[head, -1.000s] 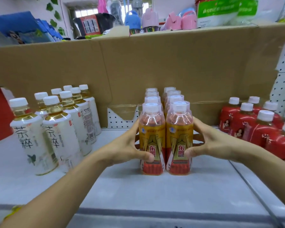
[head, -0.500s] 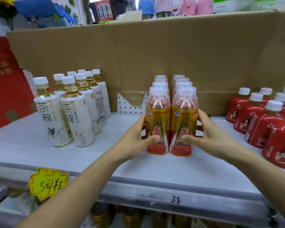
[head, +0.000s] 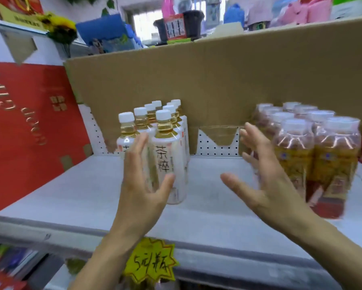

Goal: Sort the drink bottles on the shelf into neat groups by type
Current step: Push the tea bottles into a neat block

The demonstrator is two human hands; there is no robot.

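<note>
Both hands — left hand (head: 143, 185), right hand (head: 265, 181) — raised, fingers (head: 252, 135) spread.

White-capped pale tea bottles (head: 169, 164) stood upright in two rows on the grey shelf (head: 71, 195); orange-labelled clear-capped bottles (head: 335, 155) stood grouped well apart, rightward.

Cardboard backing (head: 217, 80), red box (head: 25, 132), yellow starburst price tag (head: 152, 262)

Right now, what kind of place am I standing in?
Probably a small shop: a yellow price tag hangs below the shelf, where white tea bottles and orange drink bottles stand in grouped rows.
</note>
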